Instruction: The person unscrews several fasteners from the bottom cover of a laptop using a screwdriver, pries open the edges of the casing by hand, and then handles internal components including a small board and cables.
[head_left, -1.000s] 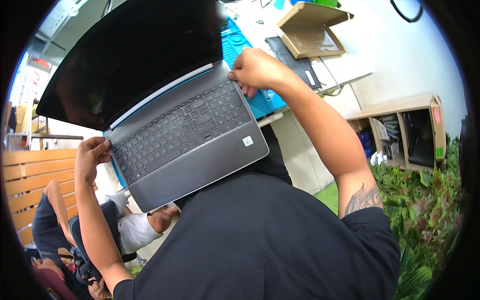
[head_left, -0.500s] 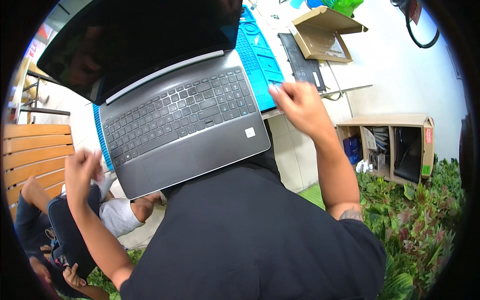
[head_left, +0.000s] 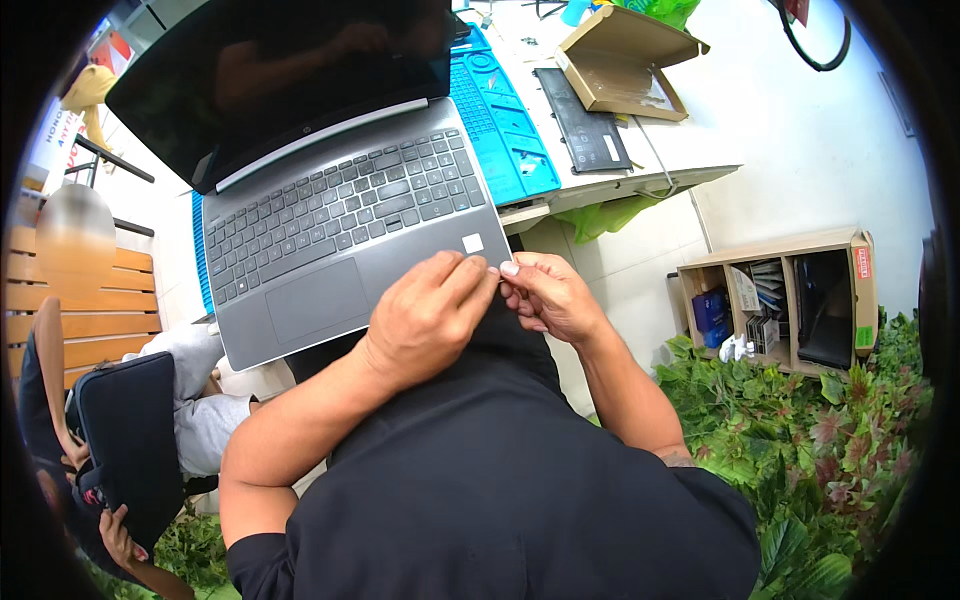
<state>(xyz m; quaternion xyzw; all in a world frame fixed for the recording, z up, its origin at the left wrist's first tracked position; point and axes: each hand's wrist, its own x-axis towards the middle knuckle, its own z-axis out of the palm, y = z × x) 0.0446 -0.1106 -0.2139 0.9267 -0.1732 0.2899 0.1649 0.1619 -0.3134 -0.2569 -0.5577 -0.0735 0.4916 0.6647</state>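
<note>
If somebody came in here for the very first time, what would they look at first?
Probably the big open laptop with its dark screen, left of the middle, with the left hand and right hand close together at its near right corner. Next might be the bright blue mat showing past the laptop's right side. Then perhaps the green and reddish leaves at the lower right.

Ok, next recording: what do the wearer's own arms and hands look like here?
Both the left hand and the right hand are bare, with no gloves, and no watch or bracelet shows on the wrists. The forearms are uncovered; the black shirt has short sleeves. A small dark marking shows beside the right sleeve, too little to make out.
</note>
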